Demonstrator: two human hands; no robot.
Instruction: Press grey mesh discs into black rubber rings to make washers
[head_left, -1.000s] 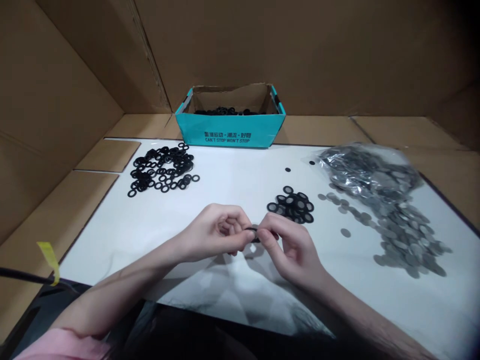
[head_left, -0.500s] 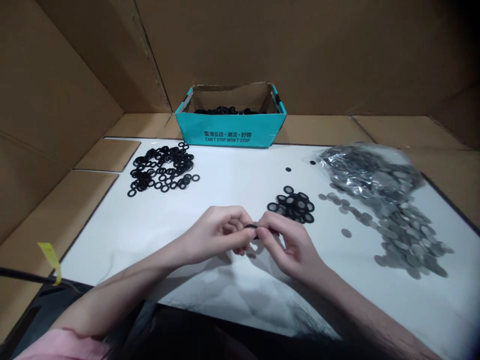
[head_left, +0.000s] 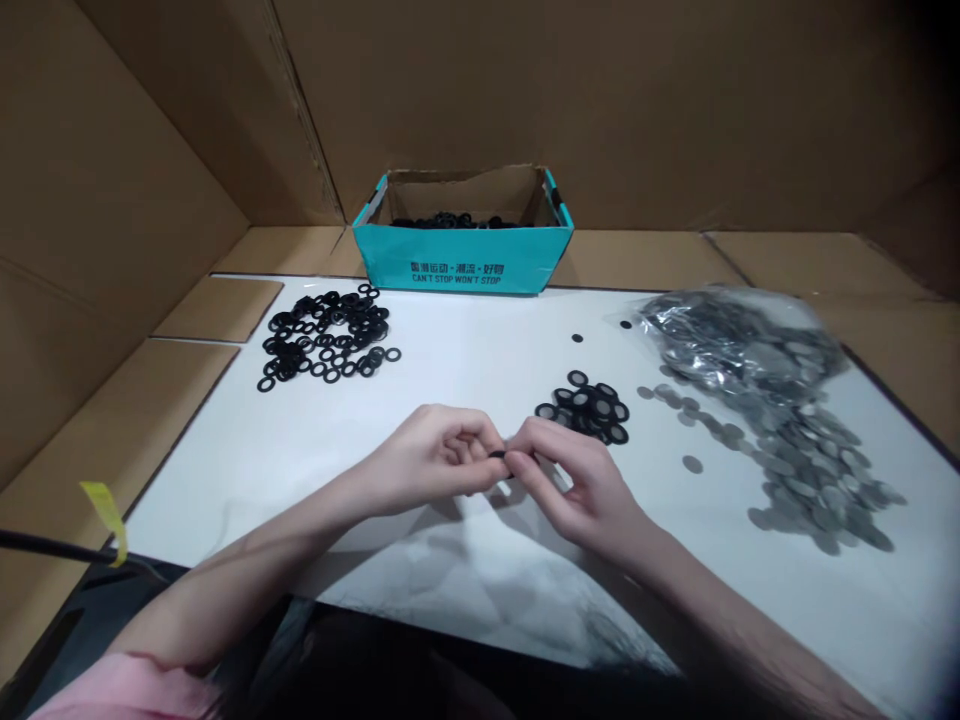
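A small, thin, round black piece with a matt look point(head_left: 497, 455) is held above the white tabletop point(head_left: 465, 370), near its front edge, between the two hands. It is pinched at one side by the thumb and fingers of the left hand point(head_left: 439, 455) and at the other by those of the right hand point(head_left: 581, 485). Only a narrow, dark, slightly curved strip is exposed, seen almost edge-on; its middle is covered by the fingertips, so whether a grey disc sits inside cannot be told.

Just beyond the right hand, flat black rings filled with round grey discs point(head_left: 600, 408) are heaped, overlapping, their pale centres framed by dark rims. Open-centred black rings point(head_left: 289, 357) are piled at the left. At the right, loose dull-grey discs point(head_left: 832, 490) are spread beside a clear, shiny plastic bag point(head_left: 712, 340). More black pieces are contained in a turquoise cardboard box point(head_left: 461, 260) at the back.
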